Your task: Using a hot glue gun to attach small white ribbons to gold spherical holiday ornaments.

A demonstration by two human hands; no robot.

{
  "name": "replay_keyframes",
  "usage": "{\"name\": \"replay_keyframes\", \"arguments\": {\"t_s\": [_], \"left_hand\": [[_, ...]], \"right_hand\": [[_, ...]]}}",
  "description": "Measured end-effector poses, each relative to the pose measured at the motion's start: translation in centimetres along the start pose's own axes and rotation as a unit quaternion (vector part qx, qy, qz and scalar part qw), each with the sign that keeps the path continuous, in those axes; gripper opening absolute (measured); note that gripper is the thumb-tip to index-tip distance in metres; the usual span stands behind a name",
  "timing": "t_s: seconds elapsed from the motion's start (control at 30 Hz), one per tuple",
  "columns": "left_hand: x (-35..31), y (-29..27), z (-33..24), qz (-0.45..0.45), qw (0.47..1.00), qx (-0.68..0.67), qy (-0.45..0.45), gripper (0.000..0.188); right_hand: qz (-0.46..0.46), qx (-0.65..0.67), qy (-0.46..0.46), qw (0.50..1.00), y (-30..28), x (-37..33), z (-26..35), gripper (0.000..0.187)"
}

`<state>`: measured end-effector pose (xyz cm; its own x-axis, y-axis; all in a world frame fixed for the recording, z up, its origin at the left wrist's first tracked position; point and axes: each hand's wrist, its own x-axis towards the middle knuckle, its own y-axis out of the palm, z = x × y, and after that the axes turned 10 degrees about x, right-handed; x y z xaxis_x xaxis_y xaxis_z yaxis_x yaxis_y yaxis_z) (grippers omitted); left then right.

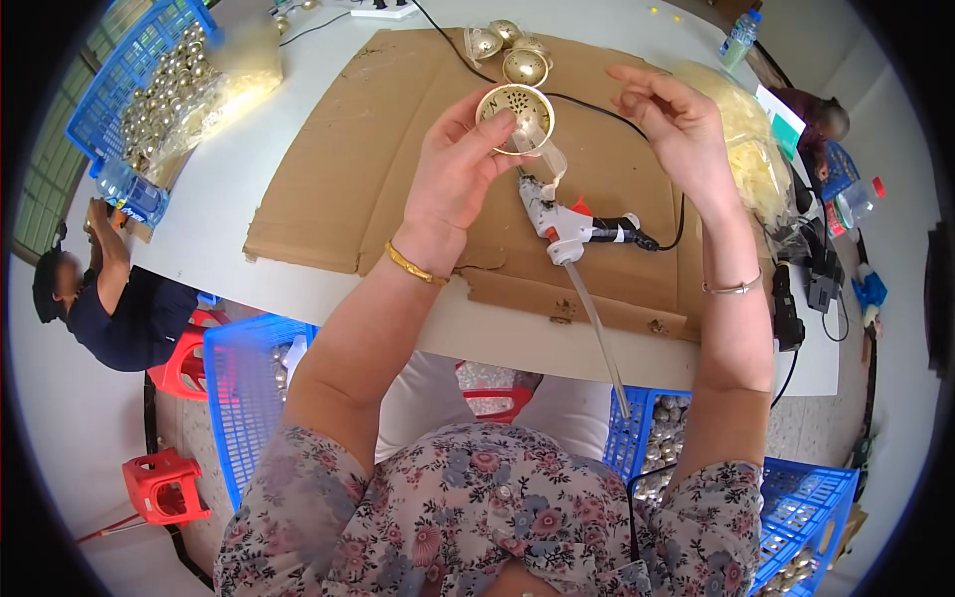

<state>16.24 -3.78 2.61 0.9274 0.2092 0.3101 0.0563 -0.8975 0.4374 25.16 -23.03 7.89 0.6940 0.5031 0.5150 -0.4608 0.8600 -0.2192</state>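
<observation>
My left hand (460,169) holds a round gold metal half-shell (515,107) with small holes, its hollow side up, and a pale translucent strip hangs from it. My right hand (668,117) hovers just right of the shell with fingers spread and nothing clearly in it. Below the shell a white glue gun (562,224) lies on the brown cardboard sheet (348,179), a clear glue stick (597,333) jutting from its back. Three more gold half-shells (512,48) sit on the cardboard's far edge.
A white table (224,189) carries the cardboard. A blue crate of gold shells (149,85) and a clear bag stand far left; a bag of pale pieces (751,149) lies right. Blue crates (244,388) and red stools (164,488) stand below. A seated person (109,298) is at left.
</observation>
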Motion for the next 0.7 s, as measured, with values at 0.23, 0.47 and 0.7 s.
{"name": "replay_keyframes", "arguments": {"t_s": [0.23,0.47,0.7], "left_hand": [[-0.1,-0.4,0.3,0.004,1.000,-0.005,-0.015,0.039],[-0.3,0.5,0.1,0.028,0.999,0.028,-0.023,0.037],[-0.5,0.9,0.6,0.037,0.997,0.039,-0.055,0.042]], "right_hand": [[0.102,-0.023,-0.046,0.993,3.5,-1.2,2.1,0.025],[0.096,-0.077,-0.167,0.978,4.3,-1.4,1.3,0.018],[0.083,-0.057,-0.115,0.988,4.7,-1.8,1.4,0.015]]}}
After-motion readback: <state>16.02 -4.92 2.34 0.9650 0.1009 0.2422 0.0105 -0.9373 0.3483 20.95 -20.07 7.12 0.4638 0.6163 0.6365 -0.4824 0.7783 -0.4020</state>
